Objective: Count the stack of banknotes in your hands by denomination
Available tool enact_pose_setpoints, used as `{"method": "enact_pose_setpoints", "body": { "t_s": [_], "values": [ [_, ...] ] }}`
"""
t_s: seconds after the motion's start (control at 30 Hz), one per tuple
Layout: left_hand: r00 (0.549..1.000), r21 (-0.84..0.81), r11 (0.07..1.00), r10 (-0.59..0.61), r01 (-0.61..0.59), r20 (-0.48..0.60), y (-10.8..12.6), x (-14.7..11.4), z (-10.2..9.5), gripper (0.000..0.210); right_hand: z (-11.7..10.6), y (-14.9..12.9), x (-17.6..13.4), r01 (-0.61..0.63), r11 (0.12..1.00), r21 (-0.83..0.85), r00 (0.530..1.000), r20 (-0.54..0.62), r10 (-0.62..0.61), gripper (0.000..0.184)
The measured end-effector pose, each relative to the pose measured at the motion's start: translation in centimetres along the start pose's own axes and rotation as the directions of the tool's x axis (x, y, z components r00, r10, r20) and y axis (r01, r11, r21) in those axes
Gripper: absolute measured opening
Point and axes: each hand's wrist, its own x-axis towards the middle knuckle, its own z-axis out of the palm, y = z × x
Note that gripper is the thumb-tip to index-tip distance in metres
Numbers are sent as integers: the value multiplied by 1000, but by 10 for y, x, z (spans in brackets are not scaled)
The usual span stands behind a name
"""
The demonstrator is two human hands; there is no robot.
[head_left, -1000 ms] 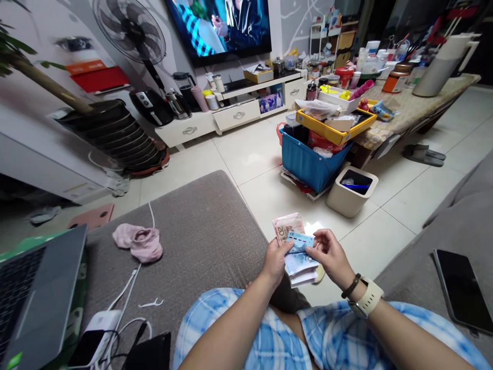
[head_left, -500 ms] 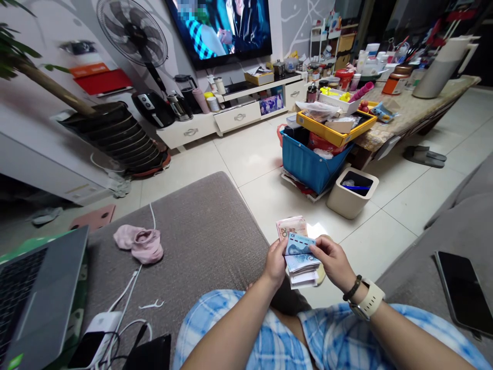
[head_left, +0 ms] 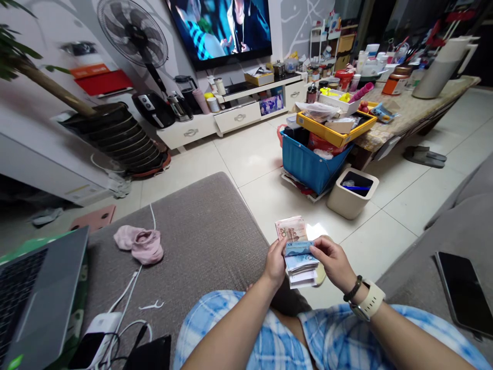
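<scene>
A bundle of banknotes (head_left: 302,263) is held above my lap, folded over and layered. My left hand (head_left: 276,263) grips its left side, thumb on top. A pinkish-brown banknote (head_left: 290,228) marked 20 sticks up at the far end. My right hand (head_left: 334,261) pinches the right end of a blue banknote (head_left: 298,248), which is bent towards me over the others. Below it, the white and bluish edges of the stack show. A pale round object behind the notes is mostly hidden. My right wrist carries a watch (head_left: 367,300) and a dark bracelet.
On the grey sofa seat (head_left: 204,226) to the left lie a laptop (head_left: 42,293), a pink cloth item (head_left: 139,243), cables and a charger. A phone (head_left: 464,288) lies at the right. A bin (head_left: 352,205) and a blue basket (head_left: 308,164) stand ahead beside the cluttered table.
The blue banknote's upper edge has tipped down towards me, so more of the 20 note behind it shows. My right hand has shifted slightly with it.
</scene>
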Motion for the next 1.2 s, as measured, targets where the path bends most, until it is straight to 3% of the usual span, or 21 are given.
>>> {"method": "enact_pose_setpoints", "body": {
  "t_s": [0.63,1.2],
  "values": [
    [999,-9,1000,-4,4,38,5,-2,2,28,0,-5,-2,-4,1000,23,1000,29,3,18],
    [999,35,999,8,-6,-41,9,-6,5,24,1,-10,-3,51,999,-2,997,60,-51,18]
  ]
}}
